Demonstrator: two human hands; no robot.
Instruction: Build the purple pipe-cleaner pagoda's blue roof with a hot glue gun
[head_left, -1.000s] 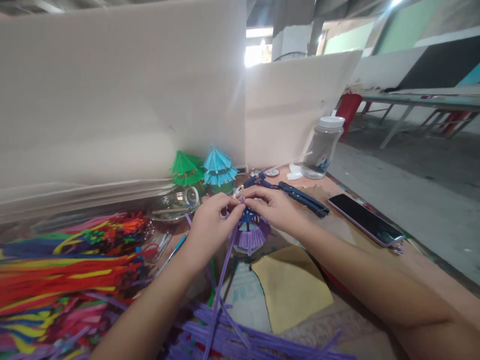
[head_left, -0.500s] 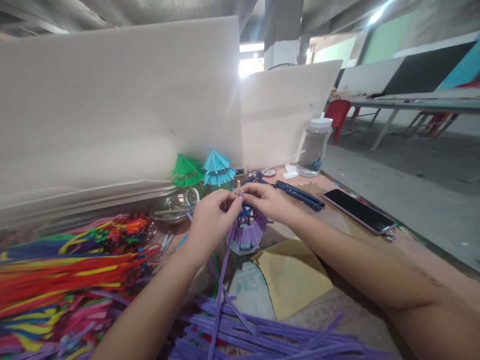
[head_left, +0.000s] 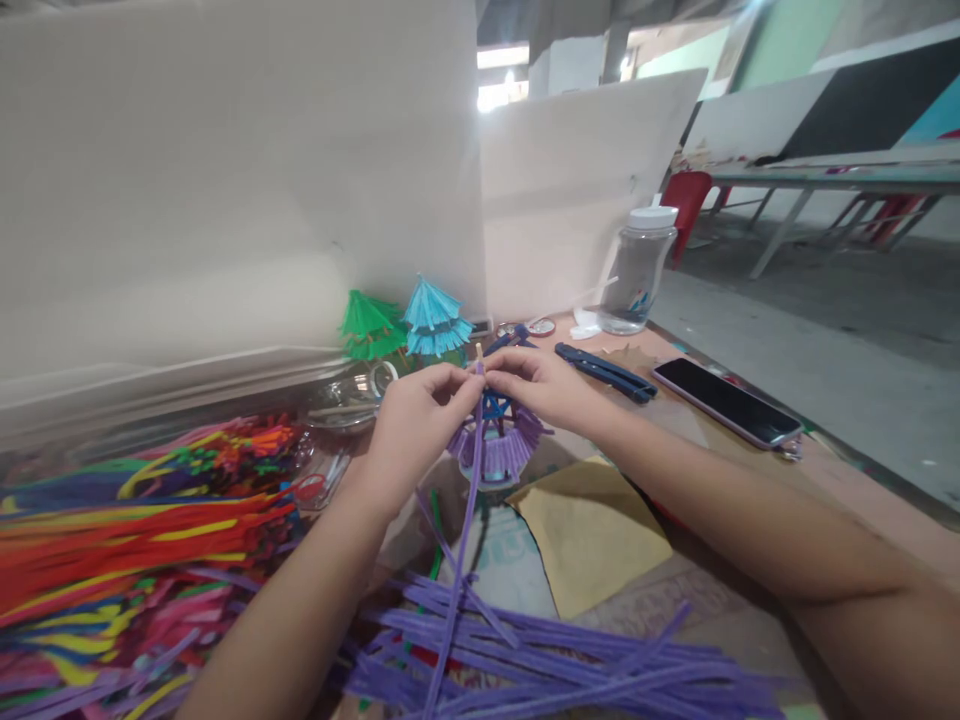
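Observation:
Both hands meet at the top of a small purple and blue tiered model (head_left: 496, 450), its lower tier ringed with purple pipe cleaner pieces. My left hand (head_left: 426, 415) pinches a long purple pipe cleaner (head_left: 466, 520) near its upper end, with the rest hanging down toward me. My right hand (head_left: 536, 385) is closed in a pinch at the same spot, just beside a thin wooden stick tip (head_left: 479, 352). Its fingertips seem to share the pipe cleaner. Loose purple pipe cleaners (head_left: 555, 655) lie in a heap at the near edge.
Multicoloured pipe cleaners (head_left: 142, 545) cover the left side. Green (head_left: 371, 325) and light blue (head_left: 433, 315) tiered models stand behind my hands. Sandpaper-like yellow sheet (head_left: 596, 540), dark blue cutter (head_left: 607, 372), phone (head_left: 727, 402) and clear bottle (head_left: 639, 275) are to the right. White panels (head_left: 240, 180) rise behind.
The view has tilted down slightly. The pipe cleaner's upper end now stands against the stick at the model's top, and its hanging length has swung a little right. Both hands keep their pinch.

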